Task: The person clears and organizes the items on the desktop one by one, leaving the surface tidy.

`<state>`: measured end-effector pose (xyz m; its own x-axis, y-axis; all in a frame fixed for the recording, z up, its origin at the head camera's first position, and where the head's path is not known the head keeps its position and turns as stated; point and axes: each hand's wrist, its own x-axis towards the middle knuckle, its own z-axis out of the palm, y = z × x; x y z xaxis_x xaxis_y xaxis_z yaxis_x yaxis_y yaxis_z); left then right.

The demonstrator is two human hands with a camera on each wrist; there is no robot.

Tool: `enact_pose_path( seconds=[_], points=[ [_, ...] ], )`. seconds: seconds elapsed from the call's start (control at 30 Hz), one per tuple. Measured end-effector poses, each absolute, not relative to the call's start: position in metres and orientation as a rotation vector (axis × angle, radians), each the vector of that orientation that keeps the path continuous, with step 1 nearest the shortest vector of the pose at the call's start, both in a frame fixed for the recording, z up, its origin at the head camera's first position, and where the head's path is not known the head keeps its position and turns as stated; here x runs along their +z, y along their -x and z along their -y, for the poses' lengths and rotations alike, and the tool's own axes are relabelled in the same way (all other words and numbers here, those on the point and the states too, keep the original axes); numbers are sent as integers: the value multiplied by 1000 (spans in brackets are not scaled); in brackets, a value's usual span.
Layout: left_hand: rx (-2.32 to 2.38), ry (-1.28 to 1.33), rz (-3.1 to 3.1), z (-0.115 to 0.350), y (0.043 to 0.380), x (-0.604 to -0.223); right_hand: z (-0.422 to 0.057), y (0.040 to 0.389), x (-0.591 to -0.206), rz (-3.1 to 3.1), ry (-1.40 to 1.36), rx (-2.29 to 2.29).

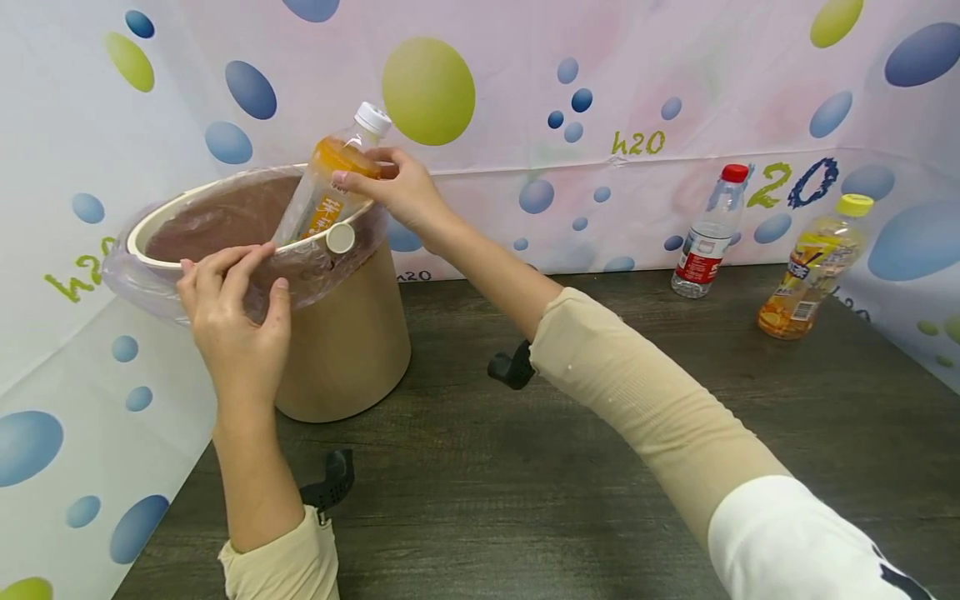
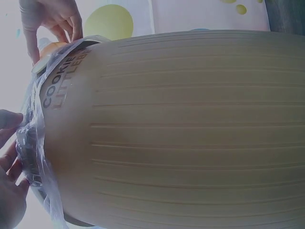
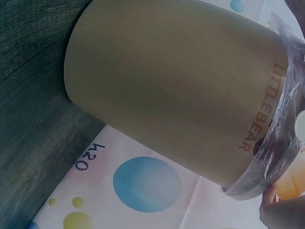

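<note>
A beige trash can (image 1: 352, 350) with a cream rim stands at the left, lined with a clear plastic bag (image 1: 307, 279) folded over the rim. My right hand (image 1: 408, 196) grips a clear bottle (image 1: 326, 187) of orange drink with a white cap. The bottle leans, cap up to the right, its lower end hidden behind the near rim. In the right wrist view, orange liquid in the bottle (image 3: 290, 183) shows beside the fingers. My left hand (image 1: 240, 321) holds the near rim, fingertips over its edge and thumb outside against the bag.
A red-capped water bottle (image 1: 705, 237) stands upright at the right near the back wall. To its right is a yellow-capped bottle (image 1: 813, 271) with some amber drink. Both are on the dark wooden table (image 1: 525, 500). A patterned cloth (image 1: 517, 75) hangs behind.
</note>
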<state>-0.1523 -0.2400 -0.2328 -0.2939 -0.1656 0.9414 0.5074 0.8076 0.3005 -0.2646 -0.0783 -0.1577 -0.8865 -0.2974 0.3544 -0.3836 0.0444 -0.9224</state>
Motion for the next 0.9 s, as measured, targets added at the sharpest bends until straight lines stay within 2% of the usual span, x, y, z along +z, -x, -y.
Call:
enact_pose_path(
  seconds=[0.5,0.9],
  points=[
    [-675,256,1756,239,151,-232,82,262,-157,2353,-922,1781],
    [-672,262,1752,238,152,-232,73,263,-161,2291,-904,1874]
  ],
)
